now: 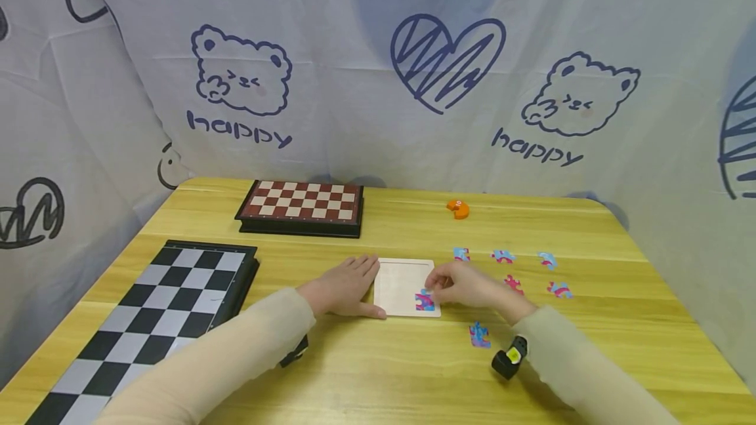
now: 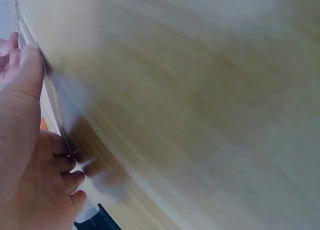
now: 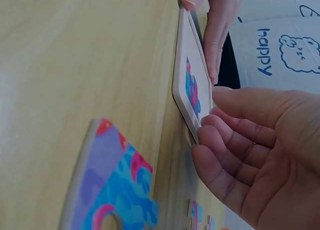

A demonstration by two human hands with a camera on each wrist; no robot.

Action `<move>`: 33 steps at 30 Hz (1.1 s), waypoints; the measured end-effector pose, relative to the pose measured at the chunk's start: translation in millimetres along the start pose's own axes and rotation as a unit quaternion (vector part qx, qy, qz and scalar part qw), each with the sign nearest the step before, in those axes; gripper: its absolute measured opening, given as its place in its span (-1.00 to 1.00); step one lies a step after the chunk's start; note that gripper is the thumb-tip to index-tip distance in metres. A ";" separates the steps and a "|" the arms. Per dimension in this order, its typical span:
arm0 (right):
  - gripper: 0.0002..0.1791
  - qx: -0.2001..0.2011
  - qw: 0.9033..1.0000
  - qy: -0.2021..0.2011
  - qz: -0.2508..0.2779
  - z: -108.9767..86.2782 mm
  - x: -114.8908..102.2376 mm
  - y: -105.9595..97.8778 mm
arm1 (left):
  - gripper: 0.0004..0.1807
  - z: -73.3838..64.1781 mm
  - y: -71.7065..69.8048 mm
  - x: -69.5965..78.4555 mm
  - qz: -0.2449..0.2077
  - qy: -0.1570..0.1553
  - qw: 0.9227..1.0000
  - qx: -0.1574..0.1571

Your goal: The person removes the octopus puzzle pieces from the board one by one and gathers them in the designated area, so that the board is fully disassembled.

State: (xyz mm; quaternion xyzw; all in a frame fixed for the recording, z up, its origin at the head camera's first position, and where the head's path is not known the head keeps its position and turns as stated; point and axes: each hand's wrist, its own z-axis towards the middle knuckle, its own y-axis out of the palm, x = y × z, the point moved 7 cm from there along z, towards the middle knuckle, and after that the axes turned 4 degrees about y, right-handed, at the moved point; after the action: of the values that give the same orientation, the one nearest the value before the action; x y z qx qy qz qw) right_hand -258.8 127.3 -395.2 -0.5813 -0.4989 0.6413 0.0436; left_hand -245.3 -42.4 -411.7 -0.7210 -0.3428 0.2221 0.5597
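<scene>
A pale square puzzle tray [image 1: 397,288] lies on the table between both hands. One pink, purple and blue puzzle piece [image 1: 424,302] sits in its near right corner. My left hand [image 1: 348,286] rests along the tray's left side, fingers extended toward the far corner and thumb at the near left corner. At the tray's right edge is my right hand [image 1: 459,286], fingers loosely bent, fingertips right at the rim beside the piece. In the right wrist view, nothing shows between the thumb and fingers of the right hand [image 3: 250,145]. Another puzzle piece [image 1: 480,335] lies nearer me, below that hand.
Several loose puzzle pieces [image 1: 548,260] lie on the wooden table to the right. An orange object [image 1: 458,208] is at the back. A red-and-white chessboard [image 1: 301,202] stands back left; a black-and-white one [image 1: 153,320] lies at the left.
</scene>
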 end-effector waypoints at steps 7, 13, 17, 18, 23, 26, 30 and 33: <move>-0.92 -0.001 1.000 0.010 -0.017 4.6 0.2 5.4 | 0.05 0.7 1.1 0.4 0.000 0.000 1.000 0.000; -0.94 0.001 1.000 0.015 -0.027 6.4 0.7 6.5 | 0.05 0.8 1.7 0.2 0.000 -0.004 1.000 -0.002; -0.95 0.001 1.000 0.016 -0.025 6.5 1.5 6.7 | 0.05 0.7 1.4 0.4 -0.002 -0.004 1.000 -0.001; -0.96 0.002 1.000 0.018 -0.022 6.5 2.0 6.5 | 0.05 0.7 1.4 0.5 -0.001 -0.004 1.000 -0.001; -0.97 0.014 1.000 0.022 -0.015 6.4 3.0 3.9 | 0.04 0.6 1.0 0.7 -0.002 -0.002 1.000 0.000; -0.97 0.021 0.999 0.018 -0.015 6.6 3.0 2.7 | 0.03 0.5 0.7 0.7 -0.003 -0.002 1.000 0.000; -0.95 0.026 0.999 0.016 -0.012 6.7 3.4 2.1 | 0.04 0.3 0.9 0.7 0.000 -0.004 1.000 -0.001; -0.93 0.027 1.000 0.011 -0.011 6.3 2.7 1.6 | 0.04 0.4 1.1 0.6 0.001 -0.004 1.000 0.000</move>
State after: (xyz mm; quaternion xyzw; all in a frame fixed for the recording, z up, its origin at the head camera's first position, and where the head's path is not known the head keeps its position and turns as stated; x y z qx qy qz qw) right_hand -263.8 124.5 -399.3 -0.5818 -0.4871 0.6474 0.0717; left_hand -244.9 -41.9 -412.8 -0.7205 -0.3446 0.2250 0.5581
